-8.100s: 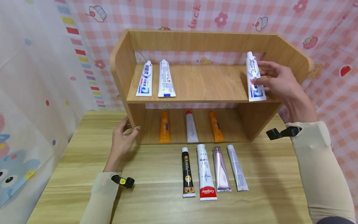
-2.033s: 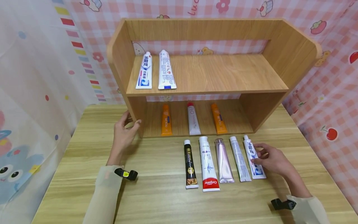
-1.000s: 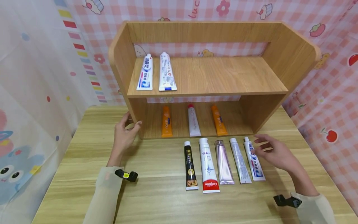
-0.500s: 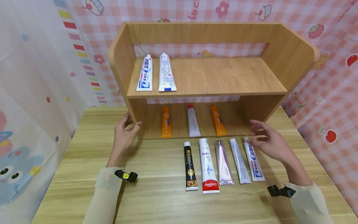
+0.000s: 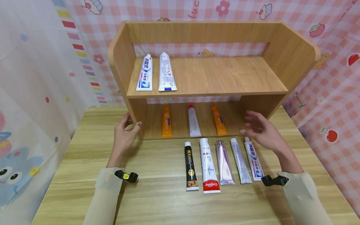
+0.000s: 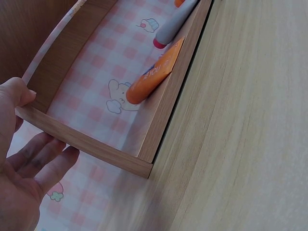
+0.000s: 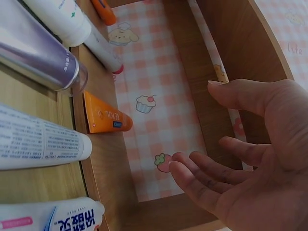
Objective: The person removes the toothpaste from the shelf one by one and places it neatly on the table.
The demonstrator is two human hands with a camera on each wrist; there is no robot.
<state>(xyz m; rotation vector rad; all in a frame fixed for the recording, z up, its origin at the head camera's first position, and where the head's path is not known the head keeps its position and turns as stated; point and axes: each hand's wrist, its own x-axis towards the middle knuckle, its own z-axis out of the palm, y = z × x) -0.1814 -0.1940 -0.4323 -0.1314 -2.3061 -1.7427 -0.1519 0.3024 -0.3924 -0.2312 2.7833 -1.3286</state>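
Note:
My left hand (image 5: 125, 134) holds the left side panel of the wooden shelf (image 5: 213, 93); in the left wrist view the thumb is on one face, the fingers on the other. My right hand (image 5: 262, 129) holds nothing, its fingers loosely bent, at the lower compartment's right front. Right of it in that compartment lie no tubes; to its left are an orange tube (image 5: 219, 121), a white tube with a red cap (image 5: 194, 122) and another orange tube (image 5: 167, 123). Just below my right hand, on the table, lies a white-and-blue toothpaste tube (image 5: 254, 162).
In the row on the table also lie a grey-white tube (image 5: 241, 162), a pinkish metallic tube (image 5: 224, 164), a Colgate toothpaste tube (image 5: 209, 168) and a black tube (image 5: 191, 168). Two white toothpaste tubes (image 5: 144, 75) lie on the upper shelf's left.
The white-and-blue toothpaste tube went from the upper shelf's right end to the table row. My right hand let it go and moved up and left to the lower compartment. The left hand stays put.

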